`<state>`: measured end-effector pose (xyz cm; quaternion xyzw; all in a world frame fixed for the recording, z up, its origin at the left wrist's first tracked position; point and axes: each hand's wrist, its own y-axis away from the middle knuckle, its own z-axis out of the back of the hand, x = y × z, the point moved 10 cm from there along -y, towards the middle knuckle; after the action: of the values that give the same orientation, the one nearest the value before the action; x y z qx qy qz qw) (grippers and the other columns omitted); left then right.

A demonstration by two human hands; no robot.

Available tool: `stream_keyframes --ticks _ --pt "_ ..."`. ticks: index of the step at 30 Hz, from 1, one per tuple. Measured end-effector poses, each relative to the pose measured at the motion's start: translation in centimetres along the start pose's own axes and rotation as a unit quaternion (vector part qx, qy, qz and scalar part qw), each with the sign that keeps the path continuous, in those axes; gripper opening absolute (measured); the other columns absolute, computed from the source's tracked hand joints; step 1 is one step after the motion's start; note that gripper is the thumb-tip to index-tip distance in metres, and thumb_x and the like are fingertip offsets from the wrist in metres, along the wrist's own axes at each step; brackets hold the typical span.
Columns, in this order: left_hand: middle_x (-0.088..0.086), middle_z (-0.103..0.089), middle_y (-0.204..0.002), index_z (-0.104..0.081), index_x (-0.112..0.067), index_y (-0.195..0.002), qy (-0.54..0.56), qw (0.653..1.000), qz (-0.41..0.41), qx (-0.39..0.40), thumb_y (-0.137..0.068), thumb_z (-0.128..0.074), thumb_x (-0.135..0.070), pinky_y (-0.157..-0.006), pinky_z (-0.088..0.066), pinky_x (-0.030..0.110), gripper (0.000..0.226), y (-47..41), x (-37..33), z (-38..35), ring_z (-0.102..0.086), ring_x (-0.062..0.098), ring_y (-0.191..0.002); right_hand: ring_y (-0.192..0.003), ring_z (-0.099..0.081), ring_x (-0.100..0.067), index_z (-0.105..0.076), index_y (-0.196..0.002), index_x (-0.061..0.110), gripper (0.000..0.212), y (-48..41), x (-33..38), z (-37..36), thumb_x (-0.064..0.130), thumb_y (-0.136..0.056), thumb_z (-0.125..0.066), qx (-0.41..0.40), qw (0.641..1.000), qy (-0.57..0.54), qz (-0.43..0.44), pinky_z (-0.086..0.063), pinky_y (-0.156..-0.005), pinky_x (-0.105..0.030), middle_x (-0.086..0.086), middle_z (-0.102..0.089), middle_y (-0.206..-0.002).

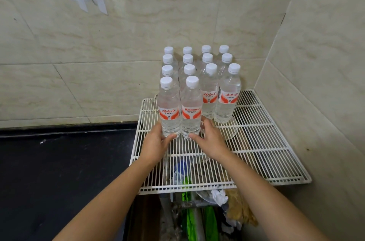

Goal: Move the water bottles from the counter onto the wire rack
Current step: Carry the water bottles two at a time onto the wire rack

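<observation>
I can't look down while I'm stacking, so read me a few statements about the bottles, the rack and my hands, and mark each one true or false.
1. The left hand grips the front left bottle and the right hand grips the front right bottle, both near the base. True.
2. The bottle caps are blue. False: the caps are white.
3. The wire rack is white. True.
4. The bottles lie on their sides. False: the water bottles stand upright on the rack.
5. The front row holds four bottles. False: it holds two, and each row behind it holds four.
</observation>
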<state>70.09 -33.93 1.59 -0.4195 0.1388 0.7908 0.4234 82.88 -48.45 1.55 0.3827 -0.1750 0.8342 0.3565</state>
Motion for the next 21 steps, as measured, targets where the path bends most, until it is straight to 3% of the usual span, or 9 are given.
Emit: stream_keyframes --ticks 2,4,6,8,11,13,15,17,21 --pt "-0.009 -0.066 -0.129 -0.048 -0.029 -0.139 -0.003 1.0 -0.001 0.0 -0.09 -0.068 -0.041 -0.094 -0.055 0.033 0.054 0.0 0.0 0.0 -0.066 0.007 -0.108 -0.14 -0.04 -0.018 -0.015 -0.156 0.031 0.093 0.2 1.0 0.7 0.035 -0.086 -0.076 -0.03 0.999 -0.006 0.012 -0.037 -0.116 -0.042 0.001 -0.029 -0.155" --pt "-0.008 -0.066 -0.129 -0.049 -0.027 -0.139 -0.004 1.0 0.001 0.003 -0.09 -0.068 -0.04 -0.093 -0.054 0.031 0.055 -0.1 0.0 0.0 -0.066 0.007 -0.108 -0.125 -0.044 -0.012 -0.014 -0.154 0.033 0.093 0.3 3.5 3.2 0.028 -0.084 -0.076 -0.093 0.994 -0.031 0.043 -0.044 -0.108 -0.035 0.0 -0.031 -0.143" --pt "-0.007 -0.066 -0.129 -0.05 -0.026 -0.138 -0.005 1.0 0.008 0.006 -0.09 -0.068 -0.04 -0.092 -0.053 0.029 0.054 -0.1 0.2 -0.1 -0.065 0.005 -0.104 -0.105 -0.05 -0.009 -0.024 -0.15 0.031 0.078 0.5 7.4 7.3 0.029 -0.086 -0.069 -0.177 0.977 -0.07 0.098 -0.051 -0.092 -0.028 0.0 -0.037 -0.13" --pt "-0.007 -0.067 -0.128 -0.051 -0.025 -0.137 -0.009 1.0 0.01 0.01 -0.09 -0.068 -0.041 -0.091 -0.054 0.029 0.053 -0.2 0.2 -0.1 -0.065 0.004 -0.101 -0.096 -0.052 -0.007 -0.039 -0.145 0.026 0.059 0.4 11.4 11.2 0.039 -0.092 -0.062 -0.222 0.963 -0.068 0.138 -0.045 -0.081 -0.017 0.001 -0.044 -0.123" --pt "-0.007 -0.068 -0.126 -0.052 -0.025 -0.136 -0.009 1.0 0.009 0.01 -0.09 -0.068 -0.041 -0.091 -0.057 0.033 0.052 -0.1 0.2 0.0 -0.067 0.006 -0.101 -0.093 -0.056 -0.008 -0.06 -0.129 0.028 0.057 -1.4 15.5 12.8 0.069 -0.09 -0.054 -0.135 0.98 0.047 0.138 -0.046 -0.078 -0.025 0.007 -0.057 -0.108" --pt "-0.009 -0.067 -0.125 -0.052 -0.025 -0.137 -0.009 1.0 0.007 0.007 -0.09 -0.068 -0.039 -0.091 -0.056 0.033 0.052 0.0 0.0 0.0 -0.067 0.006 -0.101 -0.086 -0.058 -0.011 -0.072 -0.105 0.026 0.06 -2.0 16.8 12.3 0.079 -0.082 -0.054 -0.1 0.975 0.142 0.14 -0.044 -0.072 -0.031 0.013 -0.059 -0.084" --pt "-0.011 -0.067 -0.123 -0.052 -0.025 -0.137 -0.01 1.0 0.006 0.008 -0.09 -0.069 -0.038 -0.088 -0.056 0.031 0.051 0.1 0.0 0.0 -0.067 0.004 -0.096 -0.082 -0.062 -0.014 -0.073 -0.095 0.023 0.054 -2.6 17.2 12.1 0.074 -0.079 -0.065 -0.115 0.965 0.178 0.155 -0.046 -0.07 -0.031 0.01 -0.064 -0.077" --pt "-0.011 -0.068 -0.119 -0.052 -0.026 -0.137 -0.012 1.0 0.009 0.01 -0.091 -0.069 -0.038 -0.084 -0.057 0.03 0.051 0.1 0.1 0.1 -0.067 0.002 -0.091 -0.078 -0.064 -0.015 -0.073 -0.104 0.02 0.046 -3.2 16.8 11.9 0.06 -0.08 -0.075 -0.111 0.968 0.167 0.152 -0.051 -0.074 -0.03 0.004 -0.069 -0.083" --pt "-0.01 -0.07 -0.115 -0.052 -0.026 -0.137 -0.013 1.0 0.013 0.01 -0.091 -0.069 -0.04 -0.084 -0.06 0.037 0.051 0.1 0.2 0.1 -0.068 0.006 -0.088 -0.072 -0.064 -0.018 -0.072 -0.109 0.023 0.033 -3.6 16.7 12.1 0.046 -0.084 -0.073 -0.062 0.972 0.177 0.143 -0.048 -0.066 -0.028 0.01 -0.058 -0.07"
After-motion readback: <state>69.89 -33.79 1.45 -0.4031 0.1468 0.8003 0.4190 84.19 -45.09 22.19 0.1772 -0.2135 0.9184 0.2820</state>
